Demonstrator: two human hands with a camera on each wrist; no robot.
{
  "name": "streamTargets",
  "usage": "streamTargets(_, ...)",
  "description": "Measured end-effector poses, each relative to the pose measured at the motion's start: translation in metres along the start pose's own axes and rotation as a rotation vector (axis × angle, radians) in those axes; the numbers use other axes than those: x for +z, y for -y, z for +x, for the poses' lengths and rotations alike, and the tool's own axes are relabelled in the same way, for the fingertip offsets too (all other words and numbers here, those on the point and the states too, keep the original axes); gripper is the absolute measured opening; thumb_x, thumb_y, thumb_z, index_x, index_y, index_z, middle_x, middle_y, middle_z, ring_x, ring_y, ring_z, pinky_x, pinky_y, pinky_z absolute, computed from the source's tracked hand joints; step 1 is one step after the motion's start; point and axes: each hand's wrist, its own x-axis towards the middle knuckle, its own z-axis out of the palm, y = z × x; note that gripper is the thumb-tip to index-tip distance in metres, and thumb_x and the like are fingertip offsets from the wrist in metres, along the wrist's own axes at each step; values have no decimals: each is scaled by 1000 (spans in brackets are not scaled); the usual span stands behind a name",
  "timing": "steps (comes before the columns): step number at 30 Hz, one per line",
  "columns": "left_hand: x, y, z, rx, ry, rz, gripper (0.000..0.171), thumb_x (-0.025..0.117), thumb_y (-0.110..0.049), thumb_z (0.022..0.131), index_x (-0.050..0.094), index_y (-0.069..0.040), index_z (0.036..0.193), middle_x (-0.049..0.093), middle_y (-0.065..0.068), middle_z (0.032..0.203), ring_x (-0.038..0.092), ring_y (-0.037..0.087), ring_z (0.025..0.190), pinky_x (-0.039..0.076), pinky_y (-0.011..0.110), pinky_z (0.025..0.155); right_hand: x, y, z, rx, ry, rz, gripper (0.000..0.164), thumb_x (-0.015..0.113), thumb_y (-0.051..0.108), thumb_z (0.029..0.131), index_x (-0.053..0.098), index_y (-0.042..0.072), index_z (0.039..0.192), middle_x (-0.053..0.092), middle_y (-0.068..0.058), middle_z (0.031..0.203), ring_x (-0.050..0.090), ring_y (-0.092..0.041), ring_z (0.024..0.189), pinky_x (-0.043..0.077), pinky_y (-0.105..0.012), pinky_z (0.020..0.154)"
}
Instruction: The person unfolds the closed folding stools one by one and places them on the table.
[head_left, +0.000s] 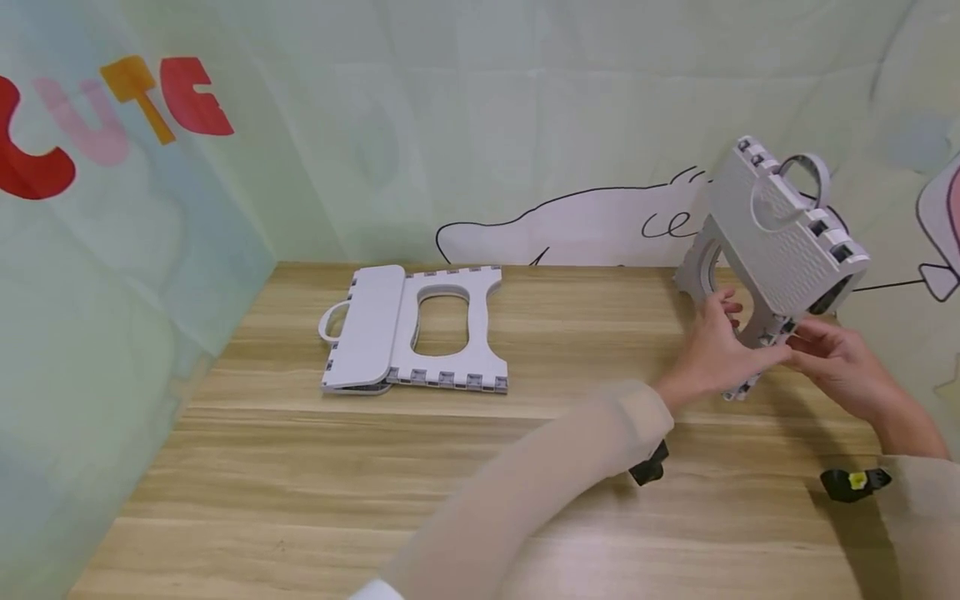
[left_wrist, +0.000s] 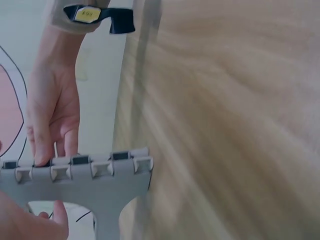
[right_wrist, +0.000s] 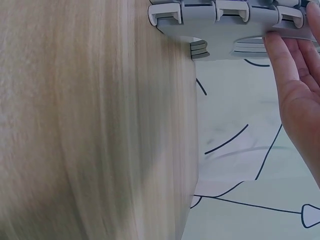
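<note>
My L hand (head_left: 712,357) grips, R hand (head_left: 847,371) pinches grey plastic folding stool (head_left: 772,262) w/ bumpy top (head_left: 797,242) & arched loop handle (head_left: 822,179).

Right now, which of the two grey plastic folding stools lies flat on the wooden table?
The left stool, folded on the table; the right stool is tilted, held in the left hand and right hand.

1. Left wrist view: some fingertips of the right hand (left_wrist: 55,107) hidden behind the stool (left_wrist: 67,189); left hand (left_wrist: 30,222) and stool cropped by left and bottom edges; print on yellow label (left_wrist: 87,14) too blurred to read
2. Right wrist view: stool cropped at top; table (right_wrist: 100,120) grain blurred
3. Head view: left sleeve (head_left: 540,475) runs off bottom; red C (head_left: 30,158) cropped left
</note>
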Motion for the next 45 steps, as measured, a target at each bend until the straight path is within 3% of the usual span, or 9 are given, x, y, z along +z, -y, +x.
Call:
streamTargets(3,5,2,-3,-19,21,41,86,80,-36,82,33,-15,151,48,-8,134,50,2,116,42,12,88,1,-1,0,-12,7,77,52,47,-18,97,62,12,136,62,13,128,60,1,111,51,-14,84)
streamTargets(8,8,3,-5,-29,62,168,74,80,-40,83,46,-17,144,51,-12,132,47,-3,116,39,11,90,3,-1,2,21,-35,-49,50,52,-18,95,57,5,140,63,14,127,61,0,109,51,-14,82)
streamTargets(13,9,8,-6,26,67,296,63,74,-38,90,48,-14,143,52,-10,131,45,-4,117,34,6,92,3,-3,1,25,-49,-39,51,52,-19,94,57,4,139,62,14,129,60,1,111,51,-14,83)
streamTargets(20,12,14,-4,67,45,281,50,67,-33,96,50,-11,138,55,-7,127,47,-3,115,35,5,91,1,-7,1,8,-20,-4,52,51,-18,95,56,6,141,60,14,131,59,1,112,50,-13,85)
streamTargets(25,14,16,-1,85,27,322,45,68,-25,97,52,-10,136,55,-5,122,48,-3,110,35,3,86,1,-9,2,10,-23,9,53,50,-19,95,54,3,142,60,13,133,58,1,114,49,-12,86)
streamTargets(32,15,14,-2,74,25,355,45,66,-26,97,50,-10,136,53,-4,123,48,-2,111,35,3,87,1,-9,2,-28,-9,74,54,46,-24,93,50,-3,142,62,7,133,59,-3,116,50,-15,88)
streamTargets(40,14,14,-2,58,25,333,45,66,-25,97,49,-11,136,52,-5,121,48,-2,108,36,4,85,-1,-10,2,-14,4,-3,51,51,-15,97,48,1,145,60,11,134,58,0,116,48,-12,87)
streamTargets(45,13,15,-2,54,30,315,46,65,-25,97,48,-12,138,51,-4,120,49,-1,107,36,4,84,-2,-12,2,-8,-8,-8,52,51,-17,96,50,1,145,59,11,134,58,0,114,49,-13,86)
